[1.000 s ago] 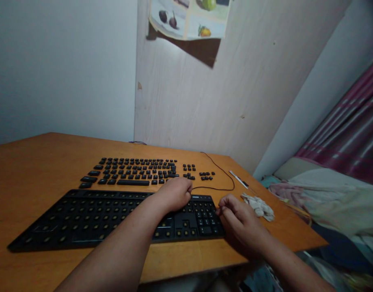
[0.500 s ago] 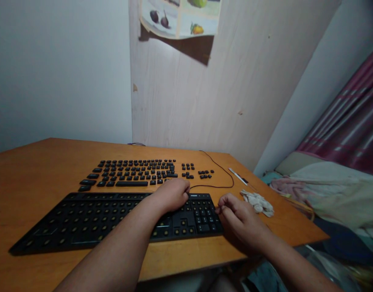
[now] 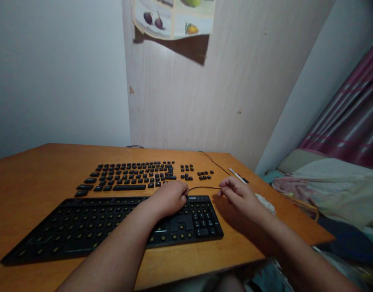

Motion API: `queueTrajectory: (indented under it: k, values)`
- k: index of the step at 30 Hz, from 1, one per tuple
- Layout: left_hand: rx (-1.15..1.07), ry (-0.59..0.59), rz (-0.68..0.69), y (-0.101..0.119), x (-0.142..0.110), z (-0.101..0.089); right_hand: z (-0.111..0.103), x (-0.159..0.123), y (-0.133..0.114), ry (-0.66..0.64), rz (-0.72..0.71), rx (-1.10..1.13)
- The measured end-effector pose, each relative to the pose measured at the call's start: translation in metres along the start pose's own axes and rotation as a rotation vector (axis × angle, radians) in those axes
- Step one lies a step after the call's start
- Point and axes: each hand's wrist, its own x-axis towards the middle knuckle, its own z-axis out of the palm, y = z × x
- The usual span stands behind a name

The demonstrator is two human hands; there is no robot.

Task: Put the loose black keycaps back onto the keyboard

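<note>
Keyboard (image 3: pixel 104 221) lies across the lower left and lower middle of the frame in the head view, its long axis running side to side and dipping a little toward the lower left. Its right end, where the number keys (image 3: pixel 204 224) sit in place, reaches just right of centre; most of the rest shows pale posts without caps.

The left hand (image 3: pixel 172 198) is clearly the nearer one: it rests over the upper edge of the board, right of the board's middle, its forearm crossing the posts from the lower left. Its grip is curled and narrow, fingertips turned away, so I cannot tell whether it holds a cap.

The right hand (image 3: pixel 236 194) is off the board, above the surface (image 3: pixel 171 261) at right of centre. Its grip is narrow, fingertips drawn together where the cable (image 3: pixel 204 187) meets them; whether it holds that, I cannot tell. From this grip the number keys lie down and left.

Rows of loose keys (image 3: pixel 135 177) spread parallel to the board, above it in the frame. The relation that seems to matter most is the short gap between right fingertips and the board's upper right corner.
</note>
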Motion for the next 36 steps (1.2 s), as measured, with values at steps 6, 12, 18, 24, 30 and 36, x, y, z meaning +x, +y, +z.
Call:
queueTrajectory:
  k: [6, 12, 18, 24, 30, 36]
  values:
    - [-0.005, -0.021, -0.011, 0.004, -0.003, -0.004, -0.002, 0.053, 0.002, 0.117, 0.078, 0.083]
    - [-0.011, -0.023, -0.008, 0.004, -0.004, -0.006, 0.0, 0.108, 0.019, 0.168, 0.056, -0.095]
    - [-0.019, -0.026, -0.036, 0.005, -0.006, -0.006, 0.015, 0.127, 0.07, 0.146, 0.082, -0.243]
    - [-0.023, -0.028, -0.043, 0.007, -0.006, -0.006, 0.021, 0.115, 0.082, 0.031, 0.054, -0.374]
    - [-0.023, -0.032, -0.047, 0.007, -0.006, -0.005, 0.03, 0.109, 0.065, -0.089, -0.014, -0.483]
    - [-0.007, -0.034, -0.055, 0.008, -0.006, -0.005, 0.037, 0.105, 0.053, -0.198, -0.034, -0.529]
